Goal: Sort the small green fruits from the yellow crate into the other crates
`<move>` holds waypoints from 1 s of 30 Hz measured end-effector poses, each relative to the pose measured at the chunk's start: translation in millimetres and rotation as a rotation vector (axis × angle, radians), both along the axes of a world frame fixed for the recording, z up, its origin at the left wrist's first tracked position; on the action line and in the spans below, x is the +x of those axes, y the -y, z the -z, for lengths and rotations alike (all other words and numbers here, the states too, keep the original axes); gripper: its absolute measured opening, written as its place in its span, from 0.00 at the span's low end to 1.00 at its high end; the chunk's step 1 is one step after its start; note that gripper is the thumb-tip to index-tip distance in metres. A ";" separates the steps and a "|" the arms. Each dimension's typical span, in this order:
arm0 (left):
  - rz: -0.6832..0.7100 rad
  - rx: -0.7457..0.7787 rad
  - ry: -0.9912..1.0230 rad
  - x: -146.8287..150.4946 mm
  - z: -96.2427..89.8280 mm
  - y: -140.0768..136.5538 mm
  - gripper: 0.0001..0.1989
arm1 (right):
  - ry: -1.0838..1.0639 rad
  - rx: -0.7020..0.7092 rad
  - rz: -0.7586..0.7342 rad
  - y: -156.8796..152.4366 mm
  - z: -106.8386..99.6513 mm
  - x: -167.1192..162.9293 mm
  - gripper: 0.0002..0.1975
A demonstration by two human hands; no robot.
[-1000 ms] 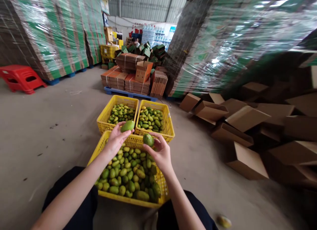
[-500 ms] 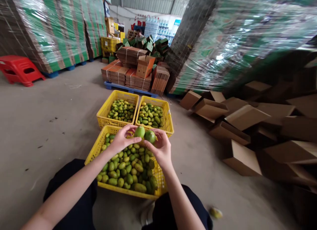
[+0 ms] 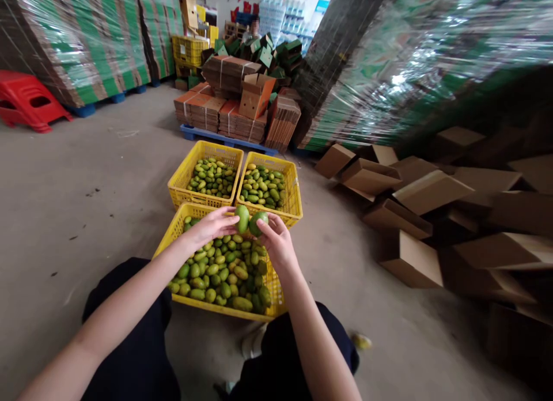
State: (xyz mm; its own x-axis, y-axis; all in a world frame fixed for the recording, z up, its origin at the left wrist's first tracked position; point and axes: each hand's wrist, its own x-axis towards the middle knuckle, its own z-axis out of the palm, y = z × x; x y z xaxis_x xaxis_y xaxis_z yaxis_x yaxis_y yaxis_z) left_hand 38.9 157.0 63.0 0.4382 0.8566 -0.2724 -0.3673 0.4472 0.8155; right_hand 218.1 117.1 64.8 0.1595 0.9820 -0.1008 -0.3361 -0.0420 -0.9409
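Observation:
My left hand (image 3: 211, 226) is closed on a green mango (image 3: 242, 219), its fingertips behind the fruit. A second green mango (image 3: 258, 223) sits in my right hand (image 3: 279, 241), gripped between thumb and fingers. Both fruits are held up side by side, almost touching, above the far end of the nearest yellow crate (image 3: 276, 288). Many green and yellowish mangoes (image 3: 224, 274) fill much of that crate, which stands between my knees.
Beyond stand a left yellow crate (image 3: 184, 195) and a right one (image 3: 294, 195), both holding mangoes. Flattened cartons (image 3: 242, 124) lie on a blue pallet (image 3: 224, 139). Open cardboard boxes (image 3: 415, 257) are heaped at right. A red stool (image 3: 32, 98) is at left; one fruit (image 3: 361, 340) lies on the floor.
Both mangoes have turned in my fingers, and the right one has shifted slightly left. My view has tilted down a little, so the crates appear higher.

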 end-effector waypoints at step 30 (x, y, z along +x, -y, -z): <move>-0.090 -0.156 0.180 3.5 -14.8 2.8 0.20 | -0.396 -0.045 -0.100 3.6 -10.4 -4.7 0.17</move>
